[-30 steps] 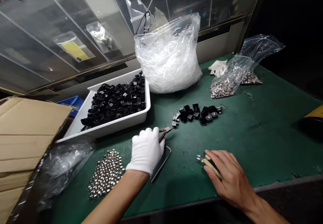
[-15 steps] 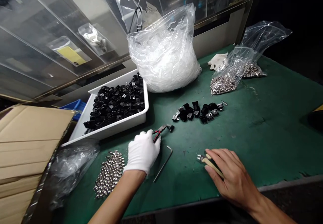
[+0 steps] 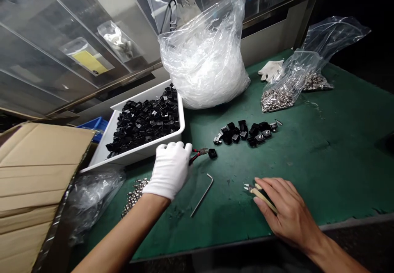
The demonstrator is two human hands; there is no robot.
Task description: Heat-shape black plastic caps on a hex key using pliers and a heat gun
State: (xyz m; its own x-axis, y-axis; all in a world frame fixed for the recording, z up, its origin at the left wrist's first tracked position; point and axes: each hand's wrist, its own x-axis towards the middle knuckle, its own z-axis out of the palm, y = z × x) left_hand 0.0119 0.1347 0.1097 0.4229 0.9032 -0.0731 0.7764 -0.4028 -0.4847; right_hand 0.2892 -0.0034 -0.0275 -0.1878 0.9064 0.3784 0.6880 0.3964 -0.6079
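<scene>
Head view: the left hand [image 3: 172, 170], in a white glove, has its fingers clasped round the red pliers [image 3: 200, 152]; the pliers' tips point rightward from those fingers and meet a black part [image 3: 212, 153], though whether they grip it I cannot tell; the right hand [image 3: 285, 205], bare, grasps the cutters [image 3: 264, 199] between thumb and fingers, their slightly parted tips jutting leftward from the fingertips, over the green table [image 3: 326, 150].

Between the two sets of fingers, nearer the left, lies a hex key [image 3: 202, 196]; farther out than both, a cluster of black parts [image 3: 232, 133] sits on the table, with a small pin [image 3: 278, 122] at its right end.

Just beyond the left fingers is a white tray [image 3: 181, 119] heaped with more black pieces [image 3: 144, 119]; past them too, farther off, stands a bulging clear bag [image 3: 209, 72]; left of the gloved fingers, partly hidden by the wrist, are metal bits [image 3: 133, 198]; well beyond the right fingers rest two small bags [image 3: 278, 98] of metal pieces, beside a white glove [image 3: 271, 71].
</scene>
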